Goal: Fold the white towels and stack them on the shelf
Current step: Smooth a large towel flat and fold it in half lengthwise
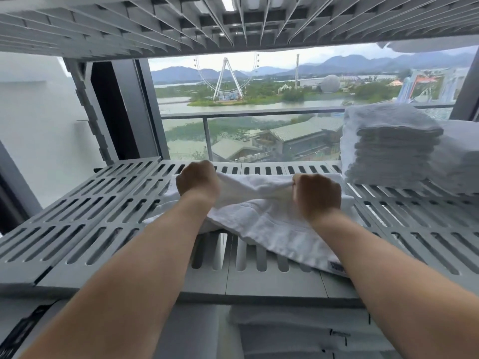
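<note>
A white towel lies partly folded on the grey slotted shelf, one corner with a dark label reaching toward the front edge. My left hand grips the towel's far edge on the left side. My right hand grips the same edge on the right. Between the two fists the cloth is lifted and stretched. A tall stack of folded white towels stands at the right rear of the shelf.
Another slotted shelf hangs close overhead. More folded towels lie on the level below. Behind the shelf is a window with a balcony rail. The left half of the shelf is bare slats.
</note>
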Motion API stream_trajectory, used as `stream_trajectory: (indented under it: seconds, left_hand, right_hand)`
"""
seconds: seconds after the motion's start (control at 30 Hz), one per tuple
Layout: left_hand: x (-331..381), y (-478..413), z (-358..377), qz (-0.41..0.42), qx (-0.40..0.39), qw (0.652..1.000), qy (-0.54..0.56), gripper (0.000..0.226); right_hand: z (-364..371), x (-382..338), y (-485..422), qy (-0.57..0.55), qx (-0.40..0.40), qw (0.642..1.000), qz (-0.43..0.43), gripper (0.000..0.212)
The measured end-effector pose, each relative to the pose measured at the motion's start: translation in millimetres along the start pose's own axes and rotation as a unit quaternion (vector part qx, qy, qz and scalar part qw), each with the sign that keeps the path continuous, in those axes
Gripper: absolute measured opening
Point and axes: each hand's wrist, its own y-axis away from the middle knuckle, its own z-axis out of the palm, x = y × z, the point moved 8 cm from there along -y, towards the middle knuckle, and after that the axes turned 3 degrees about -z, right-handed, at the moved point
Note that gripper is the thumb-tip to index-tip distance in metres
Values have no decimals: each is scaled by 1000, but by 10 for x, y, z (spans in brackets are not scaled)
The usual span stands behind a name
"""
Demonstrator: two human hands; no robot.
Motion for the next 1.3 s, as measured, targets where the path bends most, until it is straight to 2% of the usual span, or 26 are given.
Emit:
stream_trajectory:
  seconds: [0.17, 0.3, 0.37, 0.47, 0.5, 0.57, 0.6, 0.63, 0.7, 0.8, 0.9, 0.97, 1.03, 1.17, 1.3]
  left_hand:
    - [32, -131, -22, -14, 20, 995, 99, 23]
    - [128, -311, 19, -2, 29, 988, 150, 34]
    - [205, -422, 108, 1, 10, 985, 173, 47]
    - [331, -612, 339, 5, -61, 968, 244, 78]
    - [372, -671, 424, 8, -79, 965, 250, 84]
    - [460, -734, 621, 22, -102, 964, 244, 89]
    - [509, -730, 733, 32, -112, 961, 249, 90]
    - [562, -709, 848, 44, -121, 960, 249, 90]
    - [626, -659, 1071, 70, -135, 964, 219, 81]
    - [609, -658, 1314, 76, -173, 971, 144, 55]
    - [530, -706, 1401, 60, -242, 966, 74, 46]
    - [409, -785, 1405, 42, -254, 966, -1, 48]
    - [217, -867, 1354, -8, -222, 974, -41, 57]
    - [167, -839, 1389, -6, -222, 975, -22, 60]
    - [262, -732, 1337, 21, -214, 977, 9, 60]
  right_hand:
    - [-109, 25, -219, -42, 48, 998, 15, 22]
    - [-58, 54, -451, -147, 66, 987, -3, 29]
    - [6, 67, -607, -202, 75, 976, -18, 35]
    - [160, 128, -848, -246, 86, 965, -23, 36]
    - [260, 144, -937, -266, 67, 961, -28, 43]
    - [573, 120, -1081, -290, -47, 954, -55, 78]
    - [746, 86, -1112, -263, -109, 955, -81, 95]
    - [910, 71, -1130, -213, -153, 959, -104, 103]
    - [1216, 95, -1150, -146, -205, 960, -125, 97]
    - [1543, 165, -1141, -156, -262, 947, -102, 72]
    - [1686, 202, -1122, -160, -275, 944, -84, 64]
    - [1694, 196, -1126, -154, -262, 949, -84, 62]
    - [1694, 184, -1114, -152, -260, 950, -81, 63]
    - [1637, 178, -1070, -149, -265, 950, -73, 61]
    - [1454, 149, -1060, -130, -225, 964, -60, 51]
